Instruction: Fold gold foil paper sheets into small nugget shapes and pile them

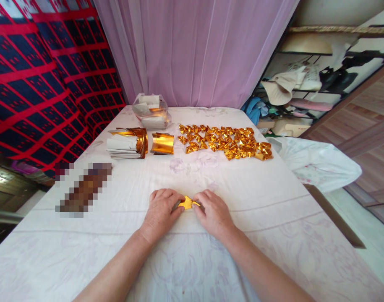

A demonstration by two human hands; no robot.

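A small piece of gold foil paper [187, 203] is pinched between my two hands, low over the cloth-covered table. My left hand [163, 209] grips its left end with thumb and fingers. Its right end is held the same way by my right hand [214, 212]. The fingers hide both ends, so only the yellow-gold middle shows. Beyond the hands lie a small stack of curled gold foil sheets [162, 144] and a larger stack of gold and white-backed sheets [125, 144]. Several rows of folded gold foil pieces [232, 140] sit at the back right.
A clear plastic bag [150, 111] holding more sheets stands at the back. A blurred-out patch [84, 188] covers something at the left. Purple curtain [194, 50] hangs behind the table. At the right are a white plastic bag [324, 163] and shelves with a cap [280, 87].
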